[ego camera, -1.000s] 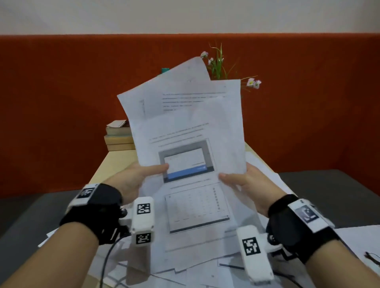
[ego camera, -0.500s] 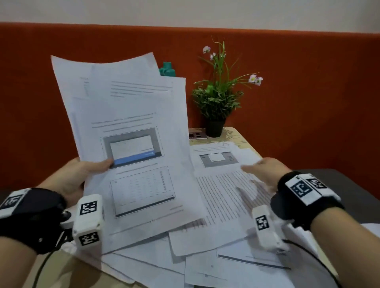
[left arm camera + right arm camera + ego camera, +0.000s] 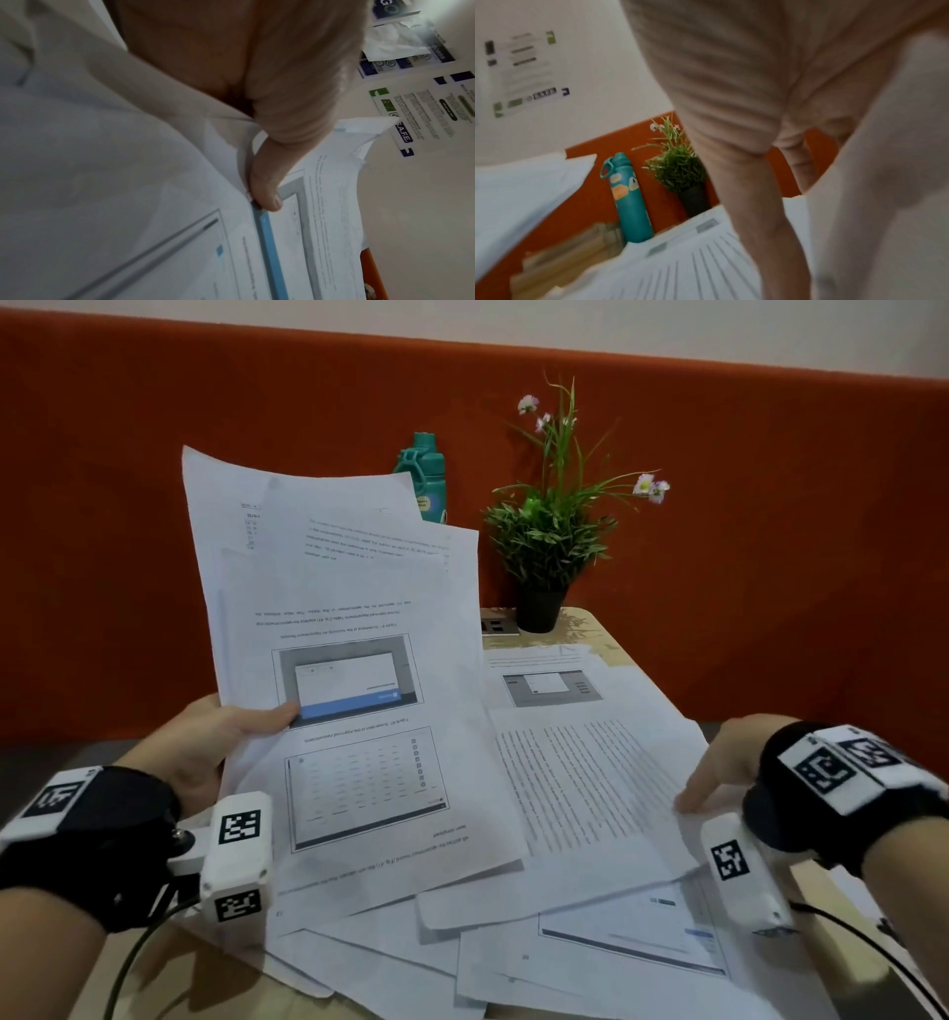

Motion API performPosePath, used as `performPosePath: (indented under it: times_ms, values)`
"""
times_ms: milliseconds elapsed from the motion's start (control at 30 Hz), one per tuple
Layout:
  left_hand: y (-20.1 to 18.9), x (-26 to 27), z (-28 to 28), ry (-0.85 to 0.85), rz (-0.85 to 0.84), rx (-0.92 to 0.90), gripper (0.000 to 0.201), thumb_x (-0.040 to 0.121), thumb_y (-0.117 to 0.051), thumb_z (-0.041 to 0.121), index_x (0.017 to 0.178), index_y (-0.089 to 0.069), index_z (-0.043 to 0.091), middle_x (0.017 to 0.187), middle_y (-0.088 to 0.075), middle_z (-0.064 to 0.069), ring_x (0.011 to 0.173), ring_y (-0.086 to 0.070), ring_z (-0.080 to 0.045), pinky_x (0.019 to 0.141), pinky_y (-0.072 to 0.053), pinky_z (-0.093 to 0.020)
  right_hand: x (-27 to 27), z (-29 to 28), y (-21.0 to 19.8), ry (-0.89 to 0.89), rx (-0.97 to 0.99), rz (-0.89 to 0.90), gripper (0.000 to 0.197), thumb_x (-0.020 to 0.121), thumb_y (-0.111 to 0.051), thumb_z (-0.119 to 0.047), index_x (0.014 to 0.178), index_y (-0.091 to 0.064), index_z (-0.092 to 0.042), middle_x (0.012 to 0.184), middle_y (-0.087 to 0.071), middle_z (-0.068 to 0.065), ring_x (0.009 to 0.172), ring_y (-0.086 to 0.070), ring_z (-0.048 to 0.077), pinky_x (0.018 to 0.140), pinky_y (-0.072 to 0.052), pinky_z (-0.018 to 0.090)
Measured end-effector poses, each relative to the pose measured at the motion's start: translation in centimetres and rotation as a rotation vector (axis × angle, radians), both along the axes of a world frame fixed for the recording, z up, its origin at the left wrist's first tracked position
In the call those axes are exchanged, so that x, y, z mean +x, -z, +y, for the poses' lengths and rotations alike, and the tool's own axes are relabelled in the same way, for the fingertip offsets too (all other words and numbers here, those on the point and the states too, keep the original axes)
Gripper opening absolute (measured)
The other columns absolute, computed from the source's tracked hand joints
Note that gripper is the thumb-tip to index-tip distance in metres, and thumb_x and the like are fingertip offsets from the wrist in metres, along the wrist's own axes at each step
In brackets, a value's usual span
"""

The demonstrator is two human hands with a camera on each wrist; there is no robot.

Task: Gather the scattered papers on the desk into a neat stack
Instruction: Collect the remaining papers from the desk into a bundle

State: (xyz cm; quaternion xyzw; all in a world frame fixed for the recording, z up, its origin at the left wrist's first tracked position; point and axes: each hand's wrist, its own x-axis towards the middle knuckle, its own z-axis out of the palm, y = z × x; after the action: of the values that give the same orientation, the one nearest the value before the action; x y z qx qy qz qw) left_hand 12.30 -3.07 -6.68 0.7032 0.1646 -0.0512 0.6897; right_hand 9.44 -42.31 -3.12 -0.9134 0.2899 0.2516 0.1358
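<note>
Gripping a fanned bundle of sheets (image 3: pixel 354 690), the left hand (image 3: pixel 215 737) has its thumb pressed on the front page and fingers curled behind. Just beside it, the right hand (image 3: pixel 719 773) reaches down with straight fingers touching the edge of a text page (image 3: pixel 590 788) lying on the bench (image 3: pixel 606 629). Sliding that page toward the bundle before lifting should keep it flat. More loose papers (image 3: pixel 565 968) remain underneath. Farther back stand a potted plant (image 3: pixel 549 546) and a teal bottle (image 3: pixel 423 474).
</note>
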Motion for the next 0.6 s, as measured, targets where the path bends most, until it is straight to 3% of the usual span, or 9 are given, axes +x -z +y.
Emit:
performPosePath:
  times_ms: [100,167,200,267,333,400,500,600]
  values:
    - [0.3,0.3,-0.1,0.008,0.006,-0.014,0.044,0.084,-0.065,0.003,0.128,-0.057,0.005,0.116,-0.067,-0.021,0.096,-0.066,-0.035,0.071,-0.052,-0.04,-0.9,-1.8,0.1,0.126,0.414,-0.271,0.057,0.067,-0.083,-0.017,0.119,-0.064,-0.006,0.107,-0.071,0.014,0.088,-0.069,0.031,0.079,-0.057,0.04]
    - [0.4,0.4,-0.3,0.006,0.01,-0.023,0.047,0.081,-0.068,0.005,0.128,-0.057,0.005,0.116,-0.067,-0.02,0.102,-0.065,-0.038,0.08,-0.053,-0.044,-2.0,-1.3,0.6,0.313,0.848,-0.421,0.046,0.072,-0.075,-0.017,0.113,-0.063,0.0,0.092,-0.074,0.018,0.076,-0.071,0.031,0.07,-0.057,0.041]
    - [0.4,0.4,-0.5,0.005,0.011,-0.025,0.052,0.078,-0.07,0.006,0.129,-0.056,0.006,0.117,-0.067,-0.02,0.105,-0.064,-0.039,0.087,-0.052,-0.048,-2.7,-0.6,1.2,0.376,0.999,-0.399,0.044,0.076,-0.074,-0.025,0.111,-0.063,-0.001,0.088,-0.073,0.018,0.073,-0.07,0.032,0.066,-0.057,0.042]
    - [0.6,0.4,-0.8,0.003,0.004,-0.024,0.063,0.071,-0.074,0.009,0.131,-0.054,0.01,0.121,-0.066,-0.017,0.111,-0.061,-0.039,0.098,-0.046,-0.054,-4.0,0.9,2.1,0.408,1.195,-0.299,0.056,0.072,-0.075,-0.042,0.115,-0.064,-0.009,0.103,-0.071,0.023,0.087,-0.068,0.041,0.066,-0.058,0.049]
    - [0.8,0.5,-0.9,-0.003,-0.012,-0.03,0.063,0.072,-0.074,0.009,0.132,-0.053,0.012,0.123,-0.065,-0.015,0.115,-0.059,-0.039,0.101,-0.043,-0.056,-5.0,1.7,2.6,0.341,1.319,-0.272,0.056,0.07,-0.073,-0.039,0.119,-0.064,-0.013,0.111,-0.071,0.025,0.087,-0.07,0.045,0.059,-0.059,0.047]
    - [0.9,0.4,-0.9,-0.013,-0.013,-0.041,0.058,0.077,-0.071,0.007,0.132,-0.053,0.012,0.123,-0.065,-0.015,0.115,-0.059,-0.039,0.101,-0.043,-0.055,-5.8,2.2,2.6,0.236,1.373,-0.264,0.051,0.072,-0.071,-0.017,0.122,-0.06,-0.011,0.106,-0.074,0.023,0.077,-0.074,0.039,0.051,-0.058,0.039]
    - [1.0,0.3,-0.9,-0.017,-0.006,-0.054,0.057,0.078,-0.071,0.006,0.132,-0.053,0.011,0.122,-0.065,-0.017,0.113,-0.06,-0.039,0.099,-0.045,-0.055,-6.6,2.3,3.0,0.082,1.244,-0.224,0.067,0.066,-0.076,0.009,0.126,-0.055,-0.012,0.111,-0.073,0.02,0.094,-0.073,0.037,0.066,-0.06,0.04]
    - [1.0,0.4,-0.9,-0.011,-0.011,-0.043,0.054,0.08,-0.07,0.006,0.131,-0.054,0.009,0.121,-0.065,-0.016,0.115,-0.059,-0.038,0.102,-0.043,-0.054,-4.5,0.5,3.1,0.206,0.997,-0.491,0.049,0.076,-0.056,0.019,0.122,-0.057,0.001,0.111,-0.069,0.029,0.092,-0.066,0.04,0.074,-0.057,0.048]
